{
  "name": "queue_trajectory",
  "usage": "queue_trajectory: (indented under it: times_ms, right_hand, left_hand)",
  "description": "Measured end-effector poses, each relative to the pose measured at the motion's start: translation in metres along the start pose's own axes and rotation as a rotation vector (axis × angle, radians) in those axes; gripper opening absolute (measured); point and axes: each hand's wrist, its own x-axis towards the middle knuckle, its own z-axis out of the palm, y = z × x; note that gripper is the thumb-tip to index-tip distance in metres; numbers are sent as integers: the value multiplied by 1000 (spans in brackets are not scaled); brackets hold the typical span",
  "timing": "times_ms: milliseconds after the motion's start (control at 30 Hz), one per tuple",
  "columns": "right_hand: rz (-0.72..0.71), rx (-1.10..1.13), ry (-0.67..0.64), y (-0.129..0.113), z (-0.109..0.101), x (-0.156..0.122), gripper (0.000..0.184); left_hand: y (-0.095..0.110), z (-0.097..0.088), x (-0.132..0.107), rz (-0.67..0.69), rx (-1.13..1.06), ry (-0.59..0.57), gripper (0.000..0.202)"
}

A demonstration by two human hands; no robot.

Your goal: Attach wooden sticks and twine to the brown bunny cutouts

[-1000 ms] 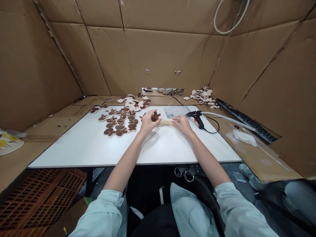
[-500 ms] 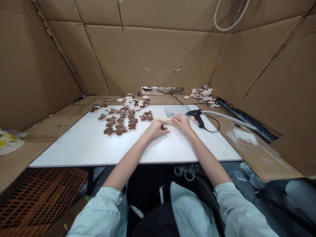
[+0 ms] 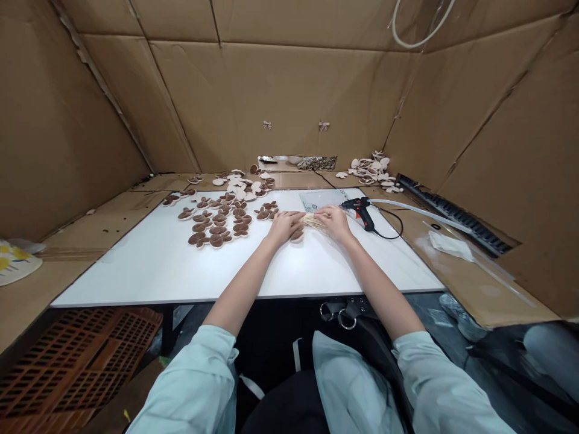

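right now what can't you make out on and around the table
All in the head view:
Pale strands: parts covered by the left hand and right hand.
Brown piece: partly covered by the left hand.
Plastic sheet: print too small to read.
Yellow-patterned item: cut off by the left edge.

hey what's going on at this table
The person's left hand and right hand are at opposite ends of a bundle of thin pale strands over a white tabletop. A lobed brown piece shows beside the left hand. More brown pieces lie to the left; a black glue gun lies to the right.
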Motion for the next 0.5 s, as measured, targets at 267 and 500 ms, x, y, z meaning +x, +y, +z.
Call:
queue_trajectory:
  times_ms: [267,500]
  right_hand:
    - [189,70,555,11,-11,4,22]
    - [186,209,661,4,-16,4,26]
  left_hand:
    - [-1,3,2,-80,-5,-7,33]
    - [9,2,-2,-66,28,230,37]
